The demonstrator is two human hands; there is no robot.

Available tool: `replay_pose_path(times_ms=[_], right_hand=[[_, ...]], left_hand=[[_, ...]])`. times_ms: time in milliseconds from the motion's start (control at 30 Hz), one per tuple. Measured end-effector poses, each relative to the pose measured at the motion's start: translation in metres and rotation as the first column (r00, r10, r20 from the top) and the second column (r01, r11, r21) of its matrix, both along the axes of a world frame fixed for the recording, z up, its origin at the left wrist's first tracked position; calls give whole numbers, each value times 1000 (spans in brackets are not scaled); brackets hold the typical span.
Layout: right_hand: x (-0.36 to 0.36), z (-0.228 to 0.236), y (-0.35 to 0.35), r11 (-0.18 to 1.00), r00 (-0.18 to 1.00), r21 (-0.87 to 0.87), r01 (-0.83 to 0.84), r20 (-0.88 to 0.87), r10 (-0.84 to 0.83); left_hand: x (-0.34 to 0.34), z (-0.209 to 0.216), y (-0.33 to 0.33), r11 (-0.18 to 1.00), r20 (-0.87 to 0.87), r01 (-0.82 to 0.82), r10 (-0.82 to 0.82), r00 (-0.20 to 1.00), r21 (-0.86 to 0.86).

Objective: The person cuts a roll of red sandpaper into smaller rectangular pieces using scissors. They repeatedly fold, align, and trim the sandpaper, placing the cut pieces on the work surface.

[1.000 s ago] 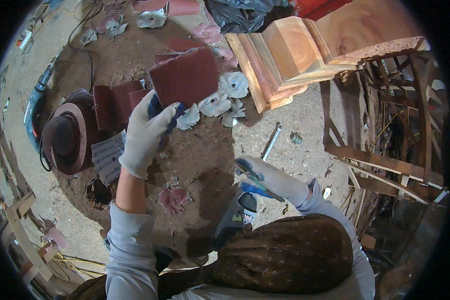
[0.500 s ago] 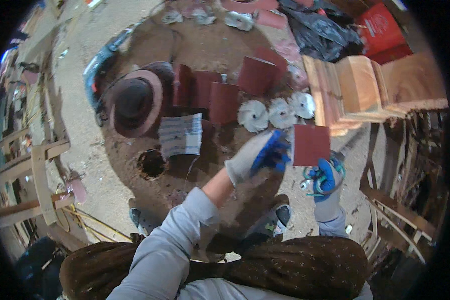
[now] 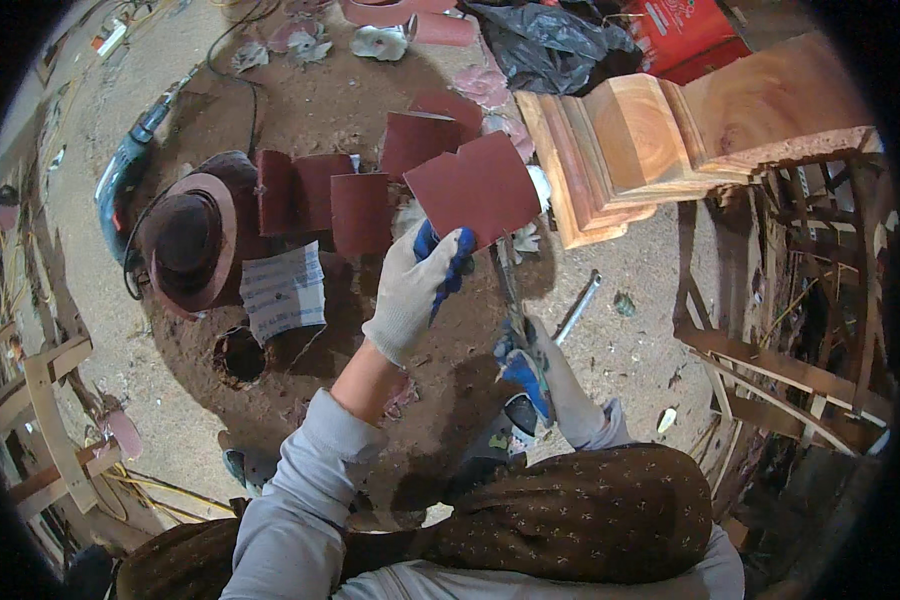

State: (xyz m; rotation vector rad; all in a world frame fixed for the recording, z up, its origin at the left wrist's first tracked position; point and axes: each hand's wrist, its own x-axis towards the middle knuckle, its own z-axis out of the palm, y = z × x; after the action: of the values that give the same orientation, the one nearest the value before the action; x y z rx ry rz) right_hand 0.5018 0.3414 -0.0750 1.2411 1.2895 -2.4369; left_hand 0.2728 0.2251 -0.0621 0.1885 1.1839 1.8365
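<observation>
My left hand (image 3: 415,280), in a white glove with blue palm, pinches the lower edge of a reddish-brown sandpaper sheet (image 3: 475,190). My gloved right hand (image 3: 555,375) grips scissors (image 3: 511,290), their blades pointing up at the sheet's lower right edge. Whether the blades have bitten into it I cannot tell. Several curved sandpaper pieces (image 3: 360,215) stand left of and behind the sheet. A thick sandpaper roll (image 3: 230,240) sits further left, and a piece lies with its pale printed backing up (image 3: 285,290). Whitish flower-shaped discs are partly hidden behind the sheet.
A stepped wooden block (image 3: 630,140) stands at right, beside a black plastic bag (image 3: 560,50) and red box (image 3: 685,35). A corded blue power tool (image 3: 125,175) lies far left. The brown round surface has a hole (image 3: 240,355). Wooden frames (image 3: 60,430) flank both sides.
The sheet has passed from my right hand to my left and is now tilted. My right hand has brought the scissors up to its lower edge. The view has shifted right.
</observation>
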Motion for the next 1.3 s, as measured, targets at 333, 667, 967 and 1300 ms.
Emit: replay_pose_path(times_ms=[333, 667, 967, 1300], right_hand=[[-31, 34, -4, 963, 965, 195, -188, -148, 218], [-35, 61, -9, 881, 933, 378, -283, -105, 344], [-41, 55, -7, 981, 995, 169, -98, -11, 101], [-2, -10, 25, 950, 984, 288, -119, -91, 151]], left_hand=[[7, 2, -9, 994, -188, 111, -108, 976, 5], [7, 2, -12, 996, -94, 63, -58, 994, 55], [9, 0, -9, 999, -258, -12, 21, 966, 39], [26, 4, -2, 993, -416, -115, 95, 905, -23]])
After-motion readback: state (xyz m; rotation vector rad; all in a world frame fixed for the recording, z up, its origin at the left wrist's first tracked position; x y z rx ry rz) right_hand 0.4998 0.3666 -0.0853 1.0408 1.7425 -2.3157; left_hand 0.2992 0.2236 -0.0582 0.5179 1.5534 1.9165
